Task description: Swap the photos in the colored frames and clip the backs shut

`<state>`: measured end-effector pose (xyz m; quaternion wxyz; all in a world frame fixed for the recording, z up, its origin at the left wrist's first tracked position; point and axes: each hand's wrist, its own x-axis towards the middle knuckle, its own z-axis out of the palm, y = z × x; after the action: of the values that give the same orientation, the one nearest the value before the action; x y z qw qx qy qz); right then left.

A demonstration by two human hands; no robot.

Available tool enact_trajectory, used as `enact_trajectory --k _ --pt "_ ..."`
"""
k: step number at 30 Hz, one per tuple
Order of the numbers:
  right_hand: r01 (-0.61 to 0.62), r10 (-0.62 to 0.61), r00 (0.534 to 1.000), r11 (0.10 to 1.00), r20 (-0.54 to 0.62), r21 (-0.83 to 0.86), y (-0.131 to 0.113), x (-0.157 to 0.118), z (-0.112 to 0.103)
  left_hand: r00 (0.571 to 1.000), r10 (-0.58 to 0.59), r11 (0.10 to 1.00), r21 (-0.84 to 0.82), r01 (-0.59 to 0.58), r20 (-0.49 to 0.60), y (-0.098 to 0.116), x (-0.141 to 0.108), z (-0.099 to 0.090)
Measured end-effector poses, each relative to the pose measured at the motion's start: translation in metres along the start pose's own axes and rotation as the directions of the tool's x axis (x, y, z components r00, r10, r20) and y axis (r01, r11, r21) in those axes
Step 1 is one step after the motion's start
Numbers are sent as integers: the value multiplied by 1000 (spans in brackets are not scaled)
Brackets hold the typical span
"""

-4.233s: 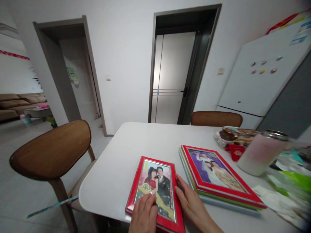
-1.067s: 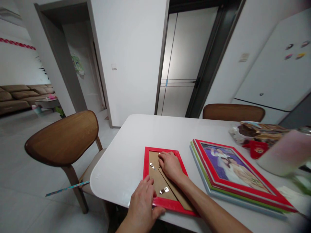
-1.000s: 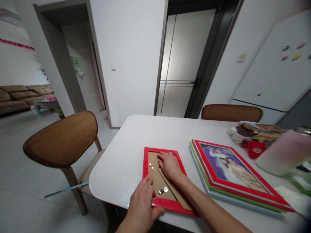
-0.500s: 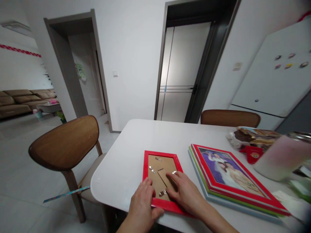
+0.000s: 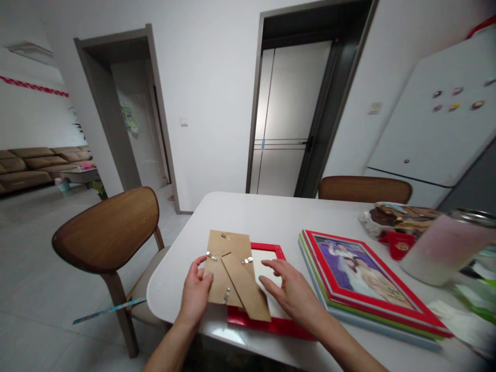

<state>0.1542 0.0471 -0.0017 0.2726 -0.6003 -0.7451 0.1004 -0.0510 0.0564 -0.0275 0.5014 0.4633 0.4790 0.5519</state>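
Note:
A brown backing board (image 5: pixel 232 268) with metal clips and a partly swung-out stand leg is raised above the left part of a red frame (image 5: pixel 271 326). My left hand (image 5: pixel 196 289) grips the board's left edge between thumb and fingers. Over the frame's right side, my right hand (image 5: pixel 289 289) has its thumb and fingers apart, holding nothing. Inside the frame a white sheet (image 5: pixel 269 263) shows. To the right lies a stack of frames, the top one a red frame with a photo of two people (image 5: pixel 360 274).
The white table (image 5: pixel 248 212) also bears a pink-white jar (image 5: pixel 442 250), a red packet (image 5: pixel 399 245), a plastic bag of wrapped items (image 5: pixel 403 217) and white tissue (image 5: pixel 461 320) at the right. Wooden chairs stand at the left (image 5: pixel 112 227) and far side (image 5: pixel 364 189).
The backing board has come out of the red frame and moved left with my left hand, uncovering the white sheet. My right hand has lifted off the board and opened.

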Motion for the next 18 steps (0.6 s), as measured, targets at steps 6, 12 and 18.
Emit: enact_trajectory --k 6,12,18 --pt "-168 167 986 948 -25 -269 60 -11 16 992 -37 982 178 59 -123 -16 16 -66" --pt "-236 245 969 934 1 -266 60 -8 24 978 67 876 481 36 -196 -24 27 -88" --pt "-349 350 937 932 -9 -96 56 0 15 957 245 693 718 -62 -153 -17 25 -85"
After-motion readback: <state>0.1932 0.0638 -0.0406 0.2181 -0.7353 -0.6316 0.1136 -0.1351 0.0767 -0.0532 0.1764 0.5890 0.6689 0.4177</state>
